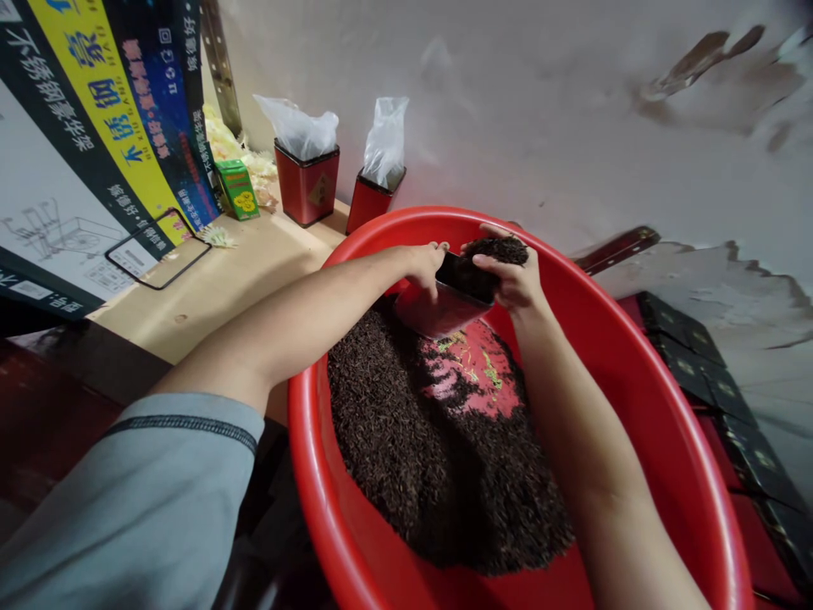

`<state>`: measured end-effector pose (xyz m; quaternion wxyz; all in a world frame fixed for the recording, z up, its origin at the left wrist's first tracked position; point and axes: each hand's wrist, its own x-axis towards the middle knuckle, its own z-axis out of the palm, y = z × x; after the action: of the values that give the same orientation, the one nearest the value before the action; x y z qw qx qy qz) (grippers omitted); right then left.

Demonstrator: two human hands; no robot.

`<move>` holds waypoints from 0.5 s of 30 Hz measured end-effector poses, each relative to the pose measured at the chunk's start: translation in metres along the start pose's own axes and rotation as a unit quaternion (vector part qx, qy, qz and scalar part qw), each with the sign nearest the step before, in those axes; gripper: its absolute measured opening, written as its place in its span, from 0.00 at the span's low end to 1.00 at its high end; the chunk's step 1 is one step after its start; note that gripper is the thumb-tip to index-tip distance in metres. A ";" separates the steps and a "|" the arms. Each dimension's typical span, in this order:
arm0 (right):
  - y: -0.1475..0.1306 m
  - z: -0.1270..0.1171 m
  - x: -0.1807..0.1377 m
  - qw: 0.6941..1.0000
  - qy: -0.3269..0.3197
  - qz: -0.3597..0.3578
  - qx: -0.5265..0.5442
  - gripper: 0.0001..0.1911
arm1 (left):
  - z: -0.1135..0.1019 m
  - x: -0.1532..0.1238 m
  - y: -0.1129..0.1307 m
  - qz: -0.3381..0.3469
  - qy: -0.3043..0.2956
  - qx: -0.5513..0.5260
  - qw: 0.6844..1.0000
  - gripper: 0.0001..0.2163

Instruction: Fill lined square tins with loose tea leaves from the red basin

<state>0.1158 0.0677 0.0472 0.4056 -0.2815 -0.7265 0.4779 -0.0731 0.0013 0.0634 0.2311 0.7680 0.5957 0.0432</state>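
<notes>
A big red plastic basin (641,398) fills the middle of the view, holding a heap of dark loose tea leaves (406,440). My left hand (424,264) grips the near edge of a square red tin (438,307) tilted over the heap at the basin's far side. My right hand (511,275) is cupped around a handful of tea leaves (501,248) at the tin's open mouth. A bare red patch with a printed pattern (476,368) shows on the basin bottom below the tin.
Two red tins lined with clear plastic bags (306,182) (374,191) stand on a wooden table (209,288) by the wall. A small green box (237,188) and a printed carton (82,144) sit at left. Dark flat boxes (711,373) are stacked at right.
</notes>
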 end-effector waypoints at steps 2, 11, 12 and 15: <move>0.001 -0.003 0.001 1.000 0.002 -0.007 -0.006 0.33 | 0.001 0.001 -0.001 0.001 0.005 -0.004 1.000 0.60; -0.011 -0.010 -0.006 0.972 -0.053 -0.080 -0.215 0.19 | 0.004 0.005 -0.001 -0.011 0.011 0.012 1.000 0.61; -0.012 -0.009 -0.008 0.962 -0.053 -0.100 -0.250 0.17 | 0.004 0.004 -0.001 -0.012 0.011 0.009 1.000 0.62; -0.023 -0.004 -0.019 0.923 -0.048 -0.166 -0.343 0.14 | 0.002 0.001 0.000 -0.012 0.006 0.005 1.000 0.64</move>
<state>0.1284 0.0452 0.0632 0.3219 -0.2556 -0.9010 0.1386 -0.0720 0.0018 0.0615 0.2241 0.7619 0.6063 0.0421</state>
